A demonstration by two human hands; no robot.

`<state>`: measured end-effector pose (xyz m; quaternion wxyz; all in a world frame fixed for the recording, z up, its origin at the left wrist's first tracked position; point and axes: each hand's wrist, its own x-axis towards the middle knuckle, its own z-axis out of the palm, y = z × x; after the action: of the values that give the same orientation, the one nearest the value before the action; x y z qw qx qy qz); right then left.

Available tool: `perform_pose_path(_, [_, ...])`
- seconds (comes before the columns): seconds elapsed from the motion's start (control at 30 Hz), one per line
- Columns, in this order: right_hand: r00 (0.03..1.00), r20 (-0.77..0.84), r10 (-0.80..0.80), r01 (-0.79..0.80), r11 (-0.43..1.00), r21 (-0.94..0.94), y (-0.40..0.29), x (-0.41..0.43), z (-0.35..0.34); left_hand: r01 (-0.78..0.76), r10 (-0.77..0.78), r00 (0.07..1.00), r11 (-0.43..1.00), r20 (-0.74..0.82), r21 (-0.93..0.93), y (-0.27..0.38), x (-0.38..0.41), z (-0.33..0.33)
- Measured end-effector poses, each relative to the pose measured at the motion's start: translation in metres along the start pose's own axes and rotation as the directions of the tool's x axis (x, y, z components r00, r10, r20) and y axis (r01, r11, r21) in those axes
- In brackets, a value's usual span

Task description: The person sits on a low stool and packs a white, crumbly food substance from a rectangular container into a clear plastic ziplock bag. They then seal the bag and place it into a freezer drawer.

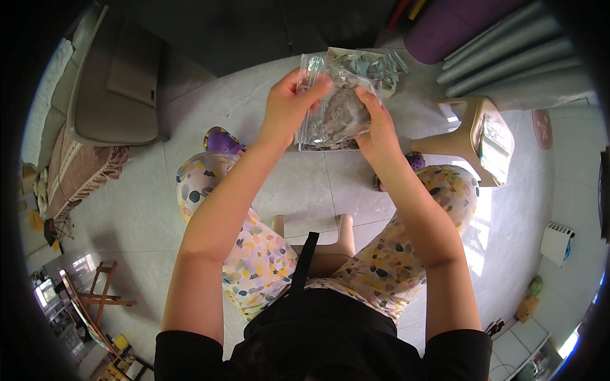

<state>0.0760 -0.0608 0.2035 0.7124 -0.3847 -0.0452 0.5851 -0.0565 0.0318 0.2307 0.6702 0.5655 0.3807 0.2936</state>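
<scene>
A clear plastic zip bag [339, 107] hangs between my two hands above the floor, with greyish, crumpled contents that I cannot identify. My left hand [288, 102] pinches its left edge between thumb and fingers. On the other side my right hand [379, 124] grips the bag, the thumb lying over its upper right part. Just beyond, a shallow pale box [390, 91] holds several small clear packets [376, 64] with bluish-green parts. Below the bag shows the edge of a white box [329, 150] with dark contents; the bag hides most of it.
To the right stands a beige plastic stool [469, 121] with plastic packets [495, 143] on top. A grey chair [119, 81] is at the left. Purple clogs [221, 140] are on my feet on the tiled floor [290, 190]. Grey curtain folds [505, 52] hang at upper right.
</scene>
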Motion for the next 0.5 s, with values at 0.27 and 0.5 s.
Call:
perform_pose_path(0.27, [0.999,-0.033,-0.016,0.016,1.000,-0.009,0.001,0.008,-0.022,0.074,-0.070,0.993,0.996,0.096,-0.039,0.015,-0.002,-0.018])
perform_pose_path(0.5, [0.994,-0.069,-0.083,0.076,0.992,-0.101,0.001,0.006,-0.027,0.149,-0.135,0.979,0.985,0.154,-0.084,0.015,-0.001,-0.033])
